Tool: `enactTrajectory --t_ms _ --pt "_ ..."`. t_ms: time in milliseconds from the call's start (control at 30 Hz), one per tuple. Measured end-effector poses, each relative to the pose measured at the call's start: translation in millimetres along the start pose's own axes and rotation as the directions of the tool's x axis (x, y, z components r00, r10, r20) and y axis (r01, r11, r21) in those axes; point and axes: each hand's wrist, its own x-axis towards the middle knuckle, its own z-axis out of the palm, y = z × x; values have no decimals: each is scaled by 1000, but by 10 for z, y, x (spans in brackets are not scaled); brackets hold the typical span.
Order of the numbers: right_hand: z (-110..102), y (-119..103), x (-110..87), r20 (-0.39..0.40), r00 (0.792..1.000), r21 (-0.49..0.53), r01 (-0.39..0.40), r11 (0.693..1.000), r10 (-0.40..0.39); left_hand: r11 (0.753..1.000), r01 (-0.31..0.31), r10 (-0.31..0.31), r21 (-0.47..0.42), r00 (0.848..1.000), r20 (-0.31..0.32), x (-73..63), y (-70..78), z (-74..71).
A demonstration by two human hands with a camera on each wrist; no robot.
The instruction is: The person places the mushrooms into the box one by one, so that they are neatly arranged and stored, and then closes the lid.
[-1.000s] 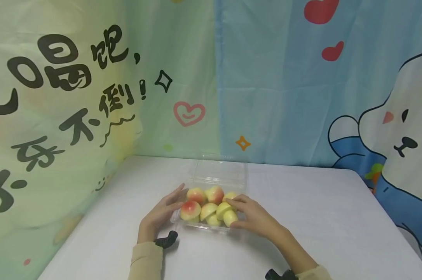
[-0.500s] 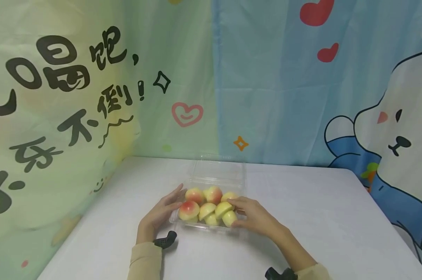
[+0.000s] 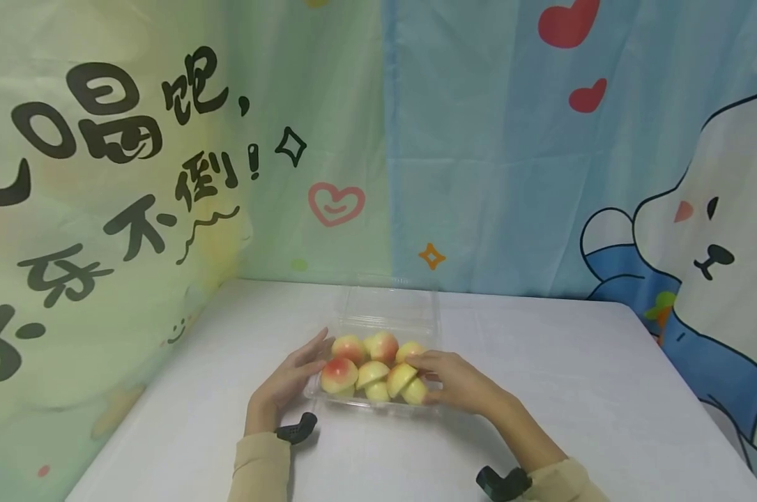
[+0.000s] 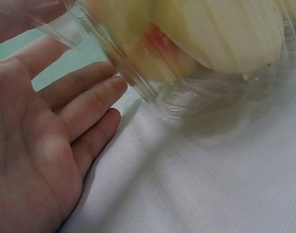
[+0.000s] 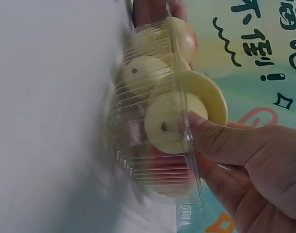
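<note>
A clear plastic clamshell box point(image 3: 378, 404) holds several yellow fruits with red blushes, set close together. At its left end is my left hand point(image 3: 287, 376), fingers fairly straight along the outside and thumb by the rim. The left wrist view shows its fingertips point(image 4: 119, 85) against or very near the box wall. My right hand point(image 3: 466, 382) pinches the front right yellow fruit point(image 3: 401, 378), thumb towards me and fingers behind. In the right wrist view, that fruit point(image 5: 165, 124) has a dark spot on its end and a cap-like yellow piece point(image 5: 213, 97) against it.
The box's transparent lid point(image 3: 391, 307) lies folded back behind it, near the table's far edge. A white cloth covers the table point(image 3: 541, 376). Printed curtains point(image 3: 466, 139) hang behind and at the left. Black devices point(image 3: 504, 482) are strapped to both wrists.
The front right fruit has tilted and shifted slightly in my right hand's fingers. My right hand has moved a little; the left hand stays at the box's left end.
</note>
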Motion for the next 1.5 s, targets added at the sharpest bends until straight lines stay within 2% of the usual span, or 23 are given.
enactTrajectory --t_ms 167,400,700,833,967,1033,1133,1233,1300,1400,1500 --pt "-36 -5 53 13 1000 -57 6 998 -5 1000 -12 12 -12 1000 8 -3 -10 -21" --pt "-47 -28 133 28 1000 -193 7 981 -2 998 -10 11 -54 1000 9 15 -28 -42" --pt "-72 -33 173 14 1000 -235 2 972 1 998 -6 6 -62 1000 -6 35 22 -63" --pt "-92 -4 148 8 1000 -187 3 982 -2 998 -23 23 -56 1000 4 45 21 -82" --pt "-133 74 112 -12 999 -32 -50 998 49 998 -31 32 -46 999 10 44 21 -79" --pt "-162 135 106 -63 995 44 -80 996 82 998 -37 38 -45 999 14 43 21 -72" --pt "-210 255 123 -183 975 108 -110 988 128 998 -45 46 -53 999 18 33 20 -59" --pt "-247 401 169 -307 939 111 -130 985 158 997 -51 53 -61 998 29 17 14 -43" --pt "-258 499 205 -361 914 118 -150 982 183 997 -41 43 -61 999 28 9 7 -33" --pt "-249 652 260 -397 889 168 -174 970 228 997 -35 37 -64 999 31 2 -22 -22" --pt "-209 795 307 -398 871 251 -199 947 288 997 -32 33 -66 999 25 -5 -60 -11"
